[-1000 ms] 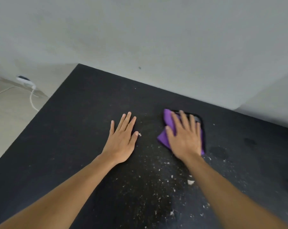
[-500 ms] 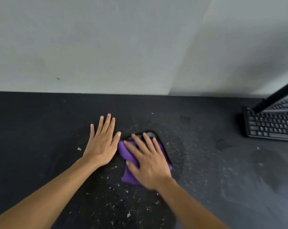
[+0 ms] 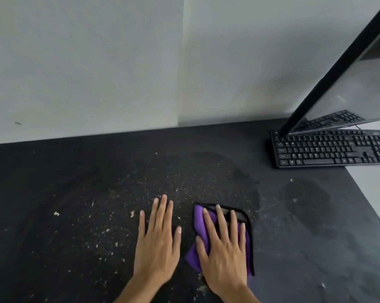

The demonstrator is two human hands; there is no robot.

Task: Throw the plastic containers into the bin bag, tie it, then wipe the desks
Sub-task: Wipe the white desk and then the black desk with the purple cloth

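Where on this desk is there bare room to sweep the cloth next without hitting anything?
Nothing stands on the black desk from its left edge to the left hand, back to the wall; only crumbs. Also free: the stained stretch between the purple cloth under the right hand and the desk's right edge. Crowded: the far right corner, with keyboard and monitor.

Soft even light, faint shadows, slight blur, wide-angle bending at edges
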